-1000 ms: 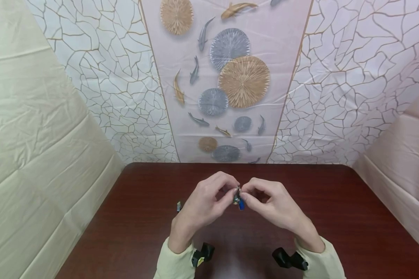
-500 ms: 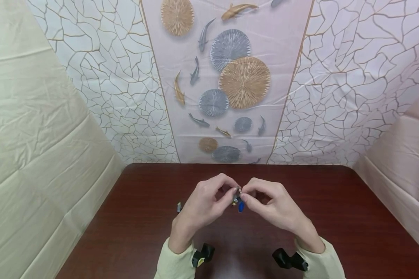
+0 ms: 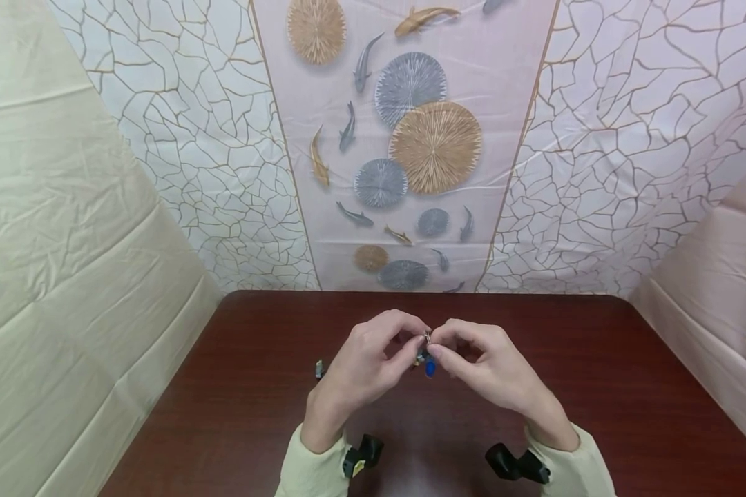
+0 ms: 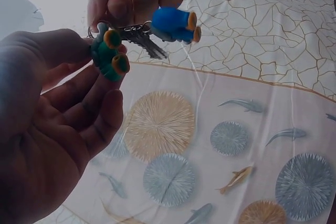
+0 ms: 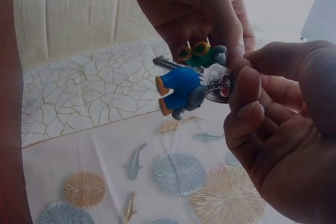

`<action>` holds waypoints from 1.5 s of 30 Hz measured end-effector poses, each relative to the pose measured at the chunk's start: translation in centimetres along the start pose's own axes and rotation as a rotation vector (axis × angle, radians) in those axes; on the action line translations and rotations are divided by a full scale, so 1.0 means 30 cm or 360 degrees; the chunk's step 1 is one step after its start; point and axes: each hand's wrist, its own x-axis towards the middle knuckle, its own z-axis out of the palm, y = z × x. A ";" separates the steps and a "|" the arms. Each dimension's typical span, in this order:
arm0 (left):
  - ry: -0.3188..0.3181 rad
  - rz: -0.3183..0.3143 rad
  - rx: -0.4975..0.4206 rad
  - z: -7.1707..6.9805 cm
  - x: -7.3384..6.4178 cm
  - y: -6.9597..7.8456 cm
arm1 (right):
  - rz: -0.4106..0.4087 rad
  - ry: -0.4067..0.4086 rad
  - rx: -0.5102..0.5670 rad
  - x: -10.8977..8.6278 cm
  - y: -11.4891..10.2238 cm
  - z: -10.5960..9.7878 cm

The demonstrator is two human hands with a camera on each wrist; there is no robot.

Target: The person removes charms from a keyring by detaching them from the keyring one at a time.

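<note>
Keys point(image 5: 214, 72) right in the middle of it, up above the table point(image 3: 597, 373), and I've got both hands on the bunch: left hand point(image 3: 368, 359) to the keys' left, right hand point(image 3: 496, 362) to their right, thumb and fingers of each pinching at the key ring point(image 3: 427, 337). Blue figurine point(image 5: 181, 83) dangling just beside the keys, green figurine point(image 4: 106, 56) near them too, by my left fingers. Well left of the keys, a small object point(image 3: 319, 369), too tiny to name, lies on the table.
</note>
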 end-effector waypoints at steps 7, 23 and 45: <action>0.0014 -0.0029 -0.0012 0.003 -0.002 -0.002 | -0.0107 -0.0016 0.0030 0.000 0.010 0.000; 0.0041 0.0057 0.0009 0.009 0.001 -0.004 | -0.0012 0.0062 0.0032 -0.004 0.001 0.009; 0.0038 0.0037 0.0046 0.006 0.004 0.003 | 0.0002 0.0050 0.0034 -0.002 0.002 0.005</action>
